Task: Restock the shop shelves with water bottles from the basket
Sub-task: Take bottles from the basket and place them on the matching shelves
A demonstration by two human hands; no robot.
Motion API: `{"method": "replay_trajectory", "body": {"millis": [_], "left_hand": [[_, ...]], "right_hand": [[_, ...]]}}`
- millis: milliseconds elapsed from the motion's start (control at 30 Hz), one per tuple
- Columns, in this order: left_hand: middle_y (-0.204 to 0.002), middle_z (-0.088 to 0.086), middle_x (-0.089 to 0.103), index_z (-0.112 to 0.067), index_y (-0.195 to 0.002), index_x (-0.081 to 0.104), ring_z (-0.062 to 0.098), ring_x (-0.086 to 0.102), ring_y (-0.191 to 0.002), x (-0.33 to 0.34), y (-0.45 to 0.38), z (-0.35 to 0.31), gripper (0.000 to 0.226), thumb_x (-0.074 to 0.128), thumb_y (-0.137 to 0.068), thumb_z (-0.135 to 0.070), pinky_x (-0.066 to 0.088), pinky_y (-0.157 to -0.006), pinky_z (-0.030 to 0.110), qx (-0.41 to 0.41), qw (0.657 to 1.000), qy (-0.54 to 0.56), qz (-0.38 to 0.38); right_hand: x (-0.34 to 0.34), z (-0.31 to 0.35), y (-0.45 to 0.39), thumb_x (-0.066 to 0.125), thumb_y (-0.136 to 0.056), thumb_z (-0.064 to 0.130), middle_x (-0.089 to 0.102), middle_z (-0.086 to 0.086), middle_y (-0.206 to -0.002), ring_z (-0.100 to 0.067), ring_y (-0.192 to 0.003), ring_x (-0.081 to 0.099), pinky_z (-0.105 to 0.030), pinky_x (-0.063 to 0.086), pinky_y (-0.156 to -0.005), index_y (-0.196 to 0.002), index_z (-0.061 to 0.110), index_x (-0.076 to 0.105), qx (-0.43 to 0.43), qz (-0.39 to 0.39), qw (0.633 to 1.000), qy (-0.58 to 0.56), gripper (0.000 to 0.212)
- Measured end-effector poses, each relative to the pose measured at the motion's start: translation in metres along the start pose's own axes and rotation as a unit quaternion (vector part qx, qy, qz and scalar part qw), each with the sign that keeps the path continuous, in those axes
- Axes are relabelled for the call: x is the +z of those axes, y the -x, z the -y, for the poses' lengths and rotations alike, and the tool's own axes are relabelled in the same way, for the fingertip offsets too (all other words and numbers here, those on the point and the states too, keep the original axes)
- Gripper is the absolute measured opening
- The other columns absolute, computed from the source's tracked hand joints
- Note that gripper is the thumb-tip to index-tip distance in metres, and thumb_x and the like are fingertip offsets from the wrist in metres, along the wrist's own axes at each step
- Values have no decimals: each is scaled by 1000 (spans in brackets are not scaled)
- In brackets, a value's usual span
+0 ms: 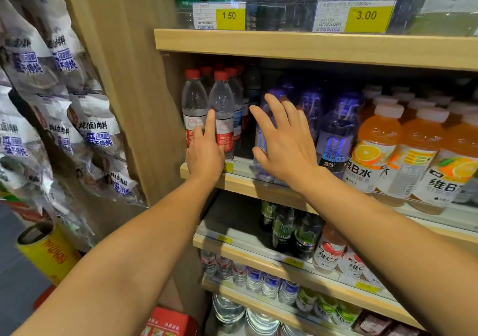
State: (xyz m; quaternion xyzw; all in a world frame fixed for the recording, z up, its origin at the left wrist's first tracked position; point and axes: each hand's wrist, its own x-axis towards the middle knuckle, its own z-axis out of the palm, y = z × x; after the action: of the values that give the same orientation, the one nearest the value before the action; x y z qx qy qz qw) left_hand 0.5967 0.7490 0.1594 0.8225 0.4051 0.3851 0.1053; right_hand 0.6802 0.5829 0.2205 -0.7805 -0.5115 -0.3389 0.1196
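I face a light wooden shelf unit (310, 45) with several boards, each edged with a clear plastic strip carrying yellow price tags (230, 16). A tall wooden side panel (134, 77) closes its left end. Left of that panel, silvery packets (62, 98) hang in columns. The floor (15, 253) at the near left is dark grey. The light is even and indoor, while the far recesses of the shelves are dim.

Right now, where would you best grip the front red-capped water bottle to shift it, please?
Judging by its pose, take the front red-capped water bottle around its labelled middle, from the front. It stands upright at the shelf edge, neighbours close beside it. The left hand already touches there.
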Motion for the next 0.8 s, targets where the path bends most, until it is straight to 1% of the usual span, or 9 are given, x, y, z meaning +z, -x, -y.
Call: {"method": "replay_trajectory", "body": {"millis": [133,267,333,433,533,600,667,800], "left_hand": [[-129,10,53,-36,-155,7,33,59,-107,-1,3,0,93,70,-89,-18,50,-87,51,-5,1000,5,-7],[-134,9,55,-36,-155,8,32,57,-116,-1,3,0,94,72,-88,-21,47,-94,53,-14,1000,18,-6],[-136,9,55,-36,-155,11,32,54,-120,-3,6,3,90,70,-89,-26,46,-97,53,-12,999,41,0],[-137,7,54,-33,-155,18,32,51,-122,-8,18,12,83,68,-89,-28,47,-97,51,15,996,87,5],[-144,9,49,-21,-154,30,29,47,-129,-14,44,24,78,70,-87,-20,42,-106,41,53,989,131,40],[-148,9,46,-17,-153,33,25,44,-133,-20,69,33,74,69,-89,-20,36,-107,34,64,985,143,72],[-151,8,44,-17,-153,32,24,41,-137,-25,99,44,72,68,-91,-24,33,-110,34,65,981,147,109],[-152,8,43,-15,-152,35,24,40,-140,-33,166,68,72,70,-90,-27,33,-114,37,85,969,144,180]], "right_hand": [[3,3,5,68,-81,38,21,-12,-159,-38,-143,22,-55,20,-115,-150,20,31,-1,3,1000,-16,80],[8,5,11,68,-81,38,18,-11,-160,-35,-146,17,-53,15,-118,-150,22,29,5,22,1000,-22,81],[9,6,17,69,-81,37,17,-10,-160,-35,-147,15,-52,13,-118,-150,22,29,9,30,999,-25,81],[12,10,32,70,-81,38,18,-11,-160,-35,-147,14,-53,14,-119,-151,22,30,21,43,999,-26,82],[13,20,58,70,-80,37,23,-10,-158,-36,-145,19,-54,18,-117,-149,21,33,45,54,997,-35,80],[13,30,81,69,-81,38,23,-10,-158,-36,-145,18,-53,18,-117,-149,22,32,61,76,995,-38,79],[13,42,108,68,-81,40,22,-11,-159,-36,-146,17,-52,16,-117,-149,21,32,76,108,990,-43,79],[10,73,167,70,-80,41,26,-11,-157,-35,-145,20,-52,19,-116,-149,19,34,103,156,981,-59,80]]}}
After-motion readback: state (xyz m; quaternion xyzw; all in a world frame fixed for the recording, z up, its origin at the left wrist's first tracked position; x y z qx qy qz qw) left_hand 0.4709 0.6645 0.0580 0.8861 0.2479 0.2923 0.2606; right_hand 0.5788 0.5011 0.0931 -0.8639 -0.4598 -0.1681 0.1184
